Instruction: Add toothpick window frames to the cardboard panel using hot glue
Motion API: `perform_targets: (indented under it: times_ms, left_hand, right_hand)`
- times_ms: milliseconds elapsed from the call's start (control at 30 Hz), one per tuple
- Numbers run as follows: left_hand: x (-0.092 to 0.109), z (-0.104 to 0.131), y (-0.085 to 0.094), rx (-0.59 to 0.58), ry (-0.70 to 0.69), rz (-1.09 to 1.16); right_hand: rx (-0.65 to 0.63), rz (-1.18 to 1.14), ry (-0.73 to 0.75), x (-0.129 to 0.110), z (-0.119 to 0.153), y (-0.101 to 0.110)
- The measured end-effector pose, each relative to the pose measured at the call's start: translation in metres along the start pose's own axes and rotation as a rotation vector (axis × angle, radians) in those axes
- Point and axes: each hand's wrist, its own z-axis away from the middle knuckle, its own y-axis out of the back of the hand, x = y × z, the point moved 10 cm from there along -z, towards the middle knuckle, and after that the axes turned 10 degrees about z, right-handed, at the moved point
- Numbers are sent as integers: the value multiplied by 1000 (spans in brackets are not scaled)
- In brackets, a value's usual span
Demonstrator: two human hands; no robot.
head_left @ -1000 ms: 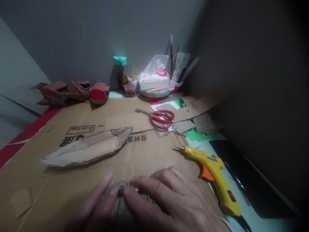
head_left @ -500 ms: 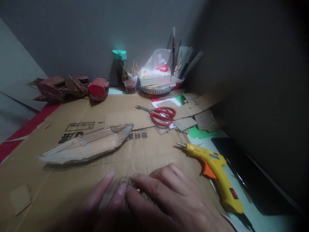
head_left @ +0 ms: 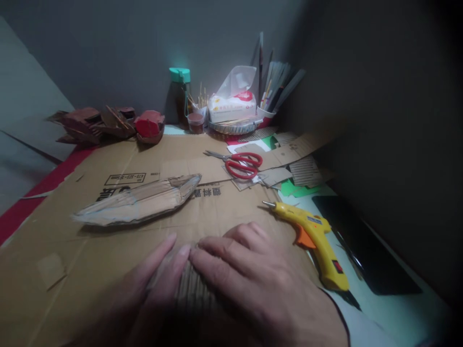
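At the bottom centre lies a ridged piece of corrugated cardboard [head_left: 193, 289], its lower part lost in shadow. My left hand [head_left: 144, 289] holds its left side, two fingers stretched along it, the rest dark and blurred. On its right side presses my right hand [head_left: 249, 274], fingers close together and bent over the piece. A long, pointed, boat-like cardboard shape [head_left: 141, 202] rests just beyond my hands to the left. The yellow glue gun [head_left: 314, 238] with an orange trigger lies right of my right hand, its nozzle pointing left.
Red-handled scissors [head_left: 244, 165] lie beside cardboard scraps [head_left: 306, 171]. Along the back stand a bottle [head_left: 180, 96], a tissue pack [head_left: 231, 107] and a cup of sticks [head_left: 266, 114]. Reddish cardboard pieces [head_left: 81, 125] sit back left, and a dark flat device [head_left: 365, 250] lies right.
The view has shifted a little, and more of the ridged cardboard shows between my hands. My right hand appears higher, its fingers closer together over the piece.
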Motion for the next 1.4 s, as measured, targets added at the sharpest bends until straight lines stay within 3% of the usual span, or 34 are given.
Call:
perform_targets:
  times_ms: [100, 167, 367, 500, 667, 767, 867, 1067, 1233, 1400]
  left_hand:
    - [-3, -5, -4, -130, -2, -18]
    - [-4, -5, -5, -181, 18, -10]
    - [4, -4, 0, -198, 16, -5]
    - [10, -8, 4, -186, -91, -12]
    - [8, -10, 5, -220, -99, 4]
    - [8, -11, 5, -222, -83, 24]
    - [7, -11, 5, -214, -84, 53]
    - [3, -11, 4, -215, -78, 77]
    - [2, -11, 1, -233, -82, 92]
    - [2, -12, 2, -212, -72, 104]
  right_hand:
    - [-86, -66, 3, 0, -1, -3]
    - [-64, -79, 8, 0, 0, 1]
    - [179, -55, -9, 8, 7, 27]
    - [307, 54, -113, 28, 15, 47]
    - [527, 137, -326, 65, 32, 72]
    - [522, 170, -386, 76, 38, 73]
    - [423, 185, -366, 67, 39, 70]
    - [285, 153, -406, 23, 53, 65]
    - [249, 10, -463, -7, 59, 39]
    - [243, -140, -445, -16, 53, 13]
